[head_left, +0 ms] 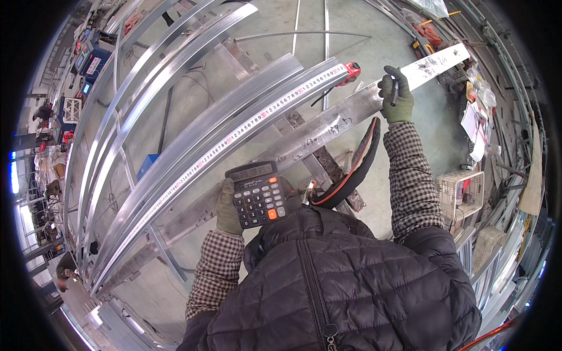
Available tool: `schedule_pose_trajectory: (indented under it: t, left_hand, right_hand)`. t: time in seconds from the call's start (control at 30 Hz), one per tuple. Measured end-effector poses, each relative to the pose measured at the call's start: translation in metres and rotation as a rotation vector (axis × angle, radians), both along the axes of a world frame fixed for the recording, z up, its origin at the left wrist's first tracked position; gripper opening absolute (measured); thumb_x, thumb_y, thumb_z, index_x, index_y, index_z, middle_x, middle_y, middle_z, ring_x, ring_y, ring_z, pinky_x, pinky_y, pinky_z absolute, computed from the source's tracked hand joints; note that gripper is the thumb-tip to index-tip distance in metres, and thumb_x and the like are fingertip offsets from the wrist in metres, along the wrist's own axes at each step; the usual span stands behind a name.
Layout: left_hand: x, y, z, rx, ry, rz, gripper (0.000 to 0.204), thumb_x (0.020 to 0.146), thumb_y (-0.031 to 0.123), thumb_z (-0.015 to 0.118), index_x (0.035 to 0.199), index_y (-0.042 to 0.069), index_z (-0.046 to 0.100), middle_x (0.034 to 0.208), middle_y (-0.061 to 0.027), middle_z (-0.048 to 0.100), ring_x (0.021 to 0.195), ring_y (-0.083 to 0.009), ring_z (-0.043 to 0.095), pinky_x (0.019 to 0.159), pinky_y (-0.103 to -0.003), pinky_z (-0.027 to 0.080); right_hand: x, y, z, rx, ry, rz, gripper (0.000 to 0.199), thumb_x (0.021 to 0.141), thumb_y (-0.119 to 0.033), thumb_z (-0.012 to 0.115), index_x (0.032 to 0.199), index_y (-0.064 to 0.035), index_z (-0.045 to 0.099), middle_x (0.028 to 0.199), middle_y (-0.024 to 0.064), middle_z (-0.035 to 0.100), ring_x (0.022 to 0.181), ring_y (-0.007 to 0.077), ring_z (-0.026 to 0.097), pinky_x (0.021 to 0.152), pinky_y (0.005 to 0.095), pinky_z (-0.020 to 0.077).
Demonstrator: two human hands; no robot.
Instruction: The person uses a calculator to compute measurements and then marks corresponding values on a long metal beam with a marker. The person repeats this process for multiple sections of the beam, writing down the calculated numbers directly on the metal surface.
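Note:
In my gloved left hand (pixel 227 212) I hold a black calculator (pixel 257 199) with orange keys, its lit display facing up. My gloved right hand (pixel 397 96) is closed round a black marker pen (pixel 394 92), over a long metal bar (pixel 328 126) that bears handwritten figures. A tape measure (pixel 351 71) with a red case lies at the far end of a bundle of metal profiles. Its white blade (pixel 257 119) stretches along them toward the near left.
More long metal profiles (pixel 170 52) lie to the left. Blue machines (pixel 96 61) stand at the far left. A white plastic crate (pixel 461 196) sits at the right, below some papers (pixel 473 131). A black strap with orange edging (pixel 357 169) rises before my jacket.

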State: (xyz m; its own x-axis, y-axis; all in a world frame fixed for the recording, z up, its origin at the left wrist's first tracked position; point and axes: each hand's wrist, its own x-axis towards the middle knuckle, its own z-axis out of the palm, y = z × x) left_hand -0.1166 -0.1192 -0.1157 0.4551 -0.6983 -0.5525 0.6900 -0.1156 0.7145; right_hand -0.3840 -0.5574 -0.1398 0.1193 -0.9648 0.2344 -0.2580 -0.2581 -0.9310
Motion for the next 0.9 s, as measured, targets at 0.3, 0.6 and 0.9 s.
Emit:
schedule_pose_trajectory:
  t: [0.3, 0.6, 0.9]
  left_hand:
    - [0.000, 0.000, -0.002, -0.035, 0.036, 0.012, 0.066, 0.111, 0.056, 0.063, 0.147, 0.000, 0.062, 0.133, -0.0200, 0.076, 0.110, -0.0291, 0.081, 0.090, -0.042, 0.071]
    - [-0.005, -0.004, 0.010, 0.023, -0.001, 0.033, 0.058, 0.112, 0.052, 0.062, 0.139, 0.001, 0.067, 0.122, -0.0154, 0.080, 0.099, -0.0234, 0.082, 0.082, -0.037, 0.071]
    - [-0.007, -0.007, 0.009, 0.001, -0.053, 0.064, 0.055, 0.112, 0.051, 0.065, 0.136, 0.001, 0.069, 0.117, -0.0140, 0.081, 0.094, -0.0220, 0.082, 0.077, -0.036, 0.072]
  right_hand:
    - [-0.001, -0.003, -0.005, 0.003, 0.000, 0.003, 0.026, 0.109, -0.017, 0.073, 0.134, -0.0220, 0.074, 0.090, 0.0002, 0.074, 0.083, 0.0096, 0.074, 0.072, 0.0305, 0.0599]
    - [-0.001, -0.006, -0.010, -0.018, -0.004, 0.001, 0.026, 0.109, -0.017, 0.073, 0.135, -0.0231, 0.073, 0.086, -0.0009, 0.074, 0.078, 0.0094, 0.072, 0.070, 0.0304, 0.0589]
    - [-0.001, -0.001, -0.004, -0.065, 0.017, 0.014, 0.024, 0.109, -0.018, 0.073, 0.133, -0.0190, 0.074, 0.087, 0.0003, 0.075, 0.079, 0.0091, 0.071, 0.074, 0.0294, 0.0590]
